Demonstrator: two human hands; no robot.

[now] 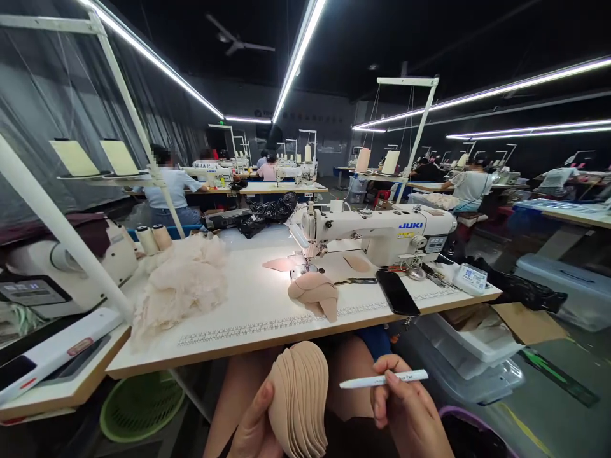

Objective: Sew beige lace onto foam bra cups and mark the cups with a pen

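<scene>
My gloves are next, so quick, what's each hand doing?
Left hand: closed on stacked beige pieces.
Right hand: closed on a white pen.

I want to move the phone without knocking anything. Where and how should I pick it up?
Probably best: grip the phone by its two long sides near the close end, from the front and above. It lies flat, that end by the front edge of the table, with the sewing machine behind it.
</scene>
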